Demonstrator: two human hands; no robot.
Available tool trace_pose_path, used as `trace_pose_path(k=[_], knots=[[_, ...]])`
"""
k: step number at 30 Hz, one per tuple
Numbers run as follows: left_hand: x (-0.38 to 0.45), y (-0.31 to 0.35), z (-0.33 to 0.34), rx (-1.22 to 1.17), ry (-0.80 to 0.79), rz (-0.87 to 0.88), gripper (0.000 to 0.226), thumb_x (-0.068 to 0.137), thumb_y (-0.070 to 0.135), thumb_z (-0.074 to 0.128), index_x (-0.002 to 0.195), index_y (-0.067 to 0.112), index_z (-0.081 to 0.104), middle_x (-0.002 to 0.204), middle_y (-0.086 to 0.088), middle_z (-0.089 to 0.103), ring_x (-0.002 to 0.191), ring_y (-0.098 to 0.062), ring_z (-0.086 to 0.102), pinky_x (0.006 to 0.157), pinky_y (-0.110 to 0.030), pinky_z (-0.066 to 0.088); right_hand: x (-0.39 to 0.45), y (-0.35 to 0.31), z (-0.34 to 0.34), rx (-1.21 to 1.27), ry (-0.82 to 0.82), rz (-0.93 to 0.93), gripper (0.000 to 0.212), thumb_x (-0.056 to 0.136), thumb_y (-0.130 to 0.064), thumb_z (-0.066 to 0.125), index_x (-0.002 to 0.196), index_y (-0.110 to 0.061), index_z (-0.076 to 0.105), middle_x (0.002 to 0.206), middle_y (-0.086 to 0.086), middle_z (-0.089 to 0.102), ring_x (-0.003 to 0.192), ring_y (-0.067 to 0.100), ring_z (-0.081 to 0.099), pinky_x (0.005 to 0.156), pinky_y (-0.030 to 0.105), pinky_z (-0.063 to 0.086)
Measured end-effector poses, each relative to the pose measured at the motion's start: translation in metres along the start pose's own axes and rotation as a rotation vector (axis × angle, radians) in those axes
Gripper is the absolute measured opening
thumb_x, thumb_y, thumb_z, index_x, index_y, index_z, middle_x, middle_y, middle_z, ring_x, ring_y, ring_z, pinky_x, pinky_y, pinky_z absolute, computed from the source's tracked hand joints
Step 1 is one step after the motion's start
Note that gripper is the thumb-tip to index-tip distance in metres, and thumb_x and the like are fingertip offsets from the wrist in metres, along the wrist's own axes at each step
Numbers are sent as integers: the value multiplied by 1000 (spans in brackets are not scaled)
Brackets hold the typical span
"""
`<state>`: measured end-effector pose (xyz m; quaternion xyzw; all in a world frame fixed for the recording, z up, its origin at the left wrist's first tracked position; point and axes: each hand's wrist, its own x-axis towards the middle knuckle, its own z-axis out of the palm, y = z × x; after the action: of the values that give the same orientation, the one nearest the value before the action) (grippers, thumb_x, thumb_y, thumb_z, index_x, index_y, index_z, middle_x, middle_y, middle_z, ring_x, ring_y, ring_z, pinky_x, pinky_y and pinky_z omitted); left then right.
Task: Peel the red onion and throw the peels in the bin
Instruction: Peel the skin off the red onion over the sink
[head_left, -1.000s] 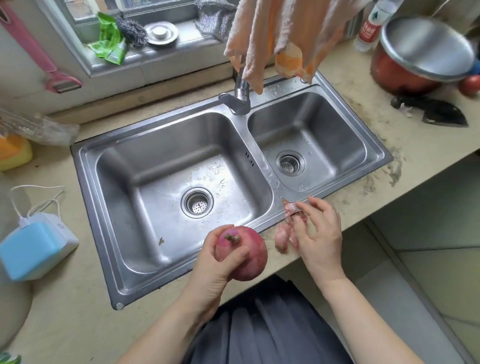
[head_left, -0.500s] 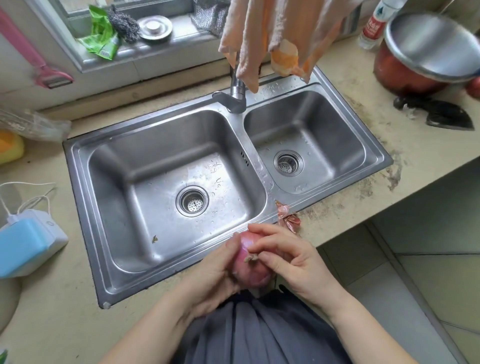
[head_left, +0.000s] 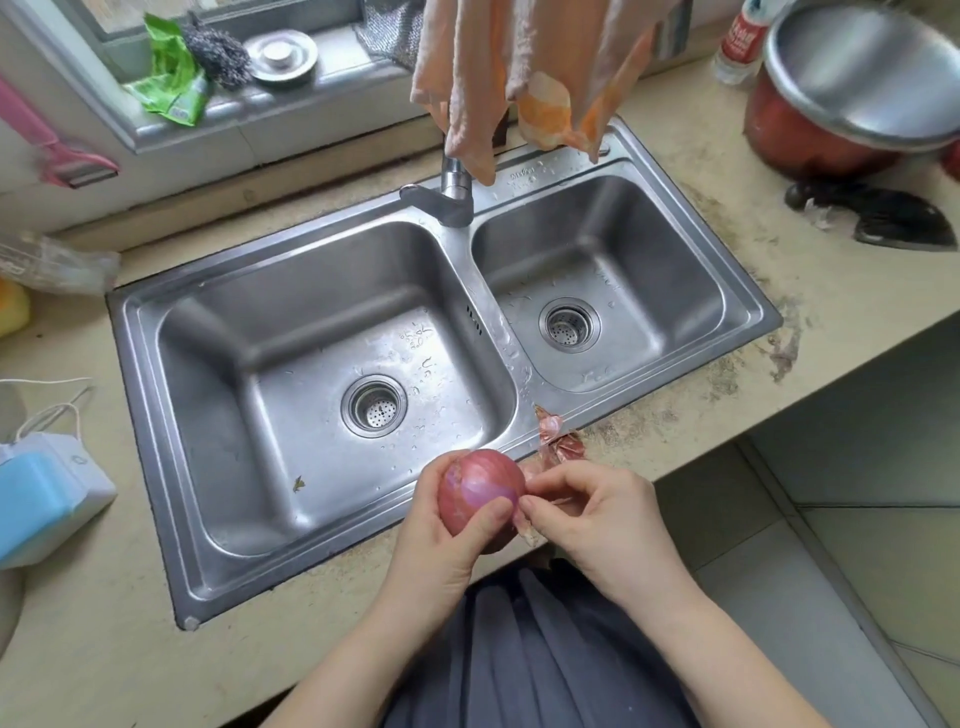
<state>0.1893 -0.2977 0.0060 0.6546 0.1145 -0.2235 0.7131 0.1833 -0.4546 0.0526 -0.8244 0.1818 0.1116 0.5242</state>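
Meanwhile, at the counter (head_left: 675, 426) edge before the sink (head_left: 332, 561), the left hand (head_left: 447, 540) grips the red onion (head_left: 480, 491), while the right hand (head_left: 592, 514), just to the onion's right, pinches a loose flap of skin (head_left: 524, 530) at its side. Shed peels (head_left: 558, 439) lie just beyond on the sink rim. No bin is in view.

The red onion (head_left: 480, 493) now shows a pale, bared patch beside the sink (head_left: 519, 395) rim. The right hand (head_left: 597, 514), which a second ago set peels (head_left: 558, 439) on that rim, pinches a skin strip at the onion's side.
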Motion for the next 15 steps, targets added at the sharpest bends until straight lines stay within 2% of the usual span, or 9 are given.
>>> trace_pose_path(k=[2, 4, 8, 10, 12, 15], knots=[[0, 0, 4, 9, 23, 16, 51, 65, 22, 77, 111, 25, 54, 90, 17, 72, 79, 4, 67, 68, -7, 49, 0, -2, -2, -71, 0, -14, 14, 69, -19, 74, 75, -32, 71, 65, -15, 72, 58, 4, 66, 61, 26, 56], [1, 1, 6, 42, 27, 27, 52, 63, 23, 78, 110, 26, 55, 91, 15, 71, 79, 5, 67, 69, -6, 48, 0, -4, -4, -154, 21, -62, 15, 69, -21, 72, 76, -34, 70, 64, -17, 71, 58, 2, 65, 60, 25, 54], [3, 4, 8, 29, 26, 27, 54, 58, 36, 80, 106, 26, 58, 95, 6, 71, 82, -1, 68, 73, -9, 49, 2, -5, -2, -271, 80, -174, 2, 69, -21, 72, 70, -21, 71, 63, -8, 71, 63, 9, 65, 63, 34, 54], [3, 3, 9, 27, 33, 38, 52, 60, 35, 81, 106, 26, 58, 94, 7, 72, 83, -2, 68, 73, -10, 50, 3, -6, 0, -268, 72, -171, 6, 68, -17, 71, 62, -17, 68, 59, -5, 70, 60, 12, 64, 61, 36, 53], [0, 3, 11, 19, 39, 59, 46, 67, 23, 78, 108, 24, 56, 92, 12, 72, 81, 1, 68, 71, -8, 49, 7, -5, -2, -234, 57, -134, 10, 67, -14, 68, 57, -17, 66, 55, -6, 69, 55, 8, 63, 60, 31, 53], [0, 6, 14, 38, 55, 83, 41, 70, 25, 73, 107, 24, 55, 93, 20, 71, 81, 7, 66, 71, -4, 47, 13, -3, -7, -90, 24, -76, 11, 71, -12, 69, 61, -18, 69, 54, -10, 69, 49, 0, 60, 56, 16, 49]])
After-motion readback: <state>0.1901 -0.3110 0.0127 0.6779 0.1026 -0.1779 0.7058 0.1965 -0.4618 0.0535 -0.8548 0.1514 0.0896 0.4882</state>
